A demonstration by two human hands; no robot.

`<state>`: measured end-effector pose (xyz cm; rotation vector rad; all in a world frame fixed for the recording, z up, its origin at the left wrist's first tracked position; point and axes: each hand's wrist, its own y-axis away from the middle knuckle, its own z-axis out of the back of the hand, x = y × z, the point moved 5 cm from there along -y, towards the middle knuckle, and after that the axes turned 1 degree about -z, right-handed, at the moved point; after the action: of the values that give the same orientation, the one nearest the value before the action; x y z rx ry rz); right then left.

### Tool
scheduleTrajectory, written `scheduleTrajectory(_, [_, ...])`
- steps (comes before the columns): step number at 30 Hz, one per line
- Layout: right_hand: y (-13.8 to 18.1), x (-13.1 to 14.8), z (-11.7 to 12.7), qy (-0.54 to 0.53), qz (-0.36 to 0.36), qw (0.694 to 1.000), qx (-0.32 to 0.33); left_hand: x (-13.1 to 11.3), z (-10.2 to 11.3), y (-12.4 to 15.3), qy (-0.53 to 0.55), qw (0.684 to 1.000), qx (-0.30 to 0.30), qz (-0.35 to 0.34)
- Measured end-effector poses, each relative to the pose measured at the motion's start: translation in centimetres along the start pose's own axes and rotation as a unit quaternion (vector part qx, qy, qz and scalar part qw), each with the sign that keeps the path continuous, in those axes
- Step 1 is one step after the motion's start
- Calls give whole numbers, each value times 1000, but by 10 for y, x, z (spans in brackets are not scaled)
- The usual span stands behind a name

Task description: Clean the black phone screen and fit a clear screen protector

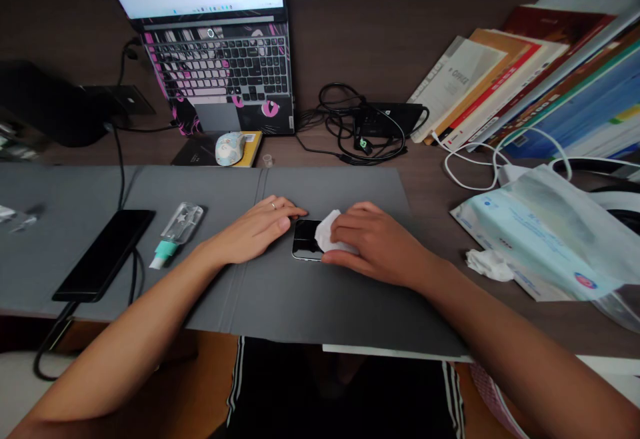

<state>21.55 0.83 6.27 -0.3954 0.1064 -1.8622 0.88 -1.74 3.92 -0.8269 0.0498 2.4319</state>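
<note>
A smartphone (306, 236) lies flat, dark screen up, on the grey desk mat (280, 299). My right hand (375, 242) is closed round a crumpled white tissue (327, 229) and presses it against the phone's screen, covering the phone's right part. On the mat at the phone's left rests my left hand (260, 227), fingers stretched out and a ring on one of them. Its fingertips reach the phone's upper left corner; whether they touch it I cannot tell. Farther left is a clear spray bottle (183, 226) with a mint-green neck, lying on its side.
A second, larger black phone (105, 256) with a cable lies at left. Behind stand an open laptop (225, 72) and a mouse (230, 148). Tangled cables (345, 126) and leaning books (500, 86) are at the back. At right lie a tissue pack (540, 226) and a crumpled tissue (489, 264).
</note>
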Motion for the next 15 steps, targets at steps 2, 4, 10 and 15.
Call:
scheduleTrajectory(2, [0, -2, 0, 1, -10, 1000, 3, 0, 0, 0, 0, 1000, -2, -1])
scheduleTrajectory(4, [1, -1, 0, -10, 5, 1000, 4, -1, 0, -1, -1, 1000, 1, -4])
scheduleTrajectory(10, [-1, -7, 4, -33, -32, 999, 16, -1, 1, -1, 10, 1000, -1, -6])
scheduleTrajectory(15, [0, -5, 4, -47, -14, 999, 12, -2, 0, -2, 7, 1000, -1, -13])
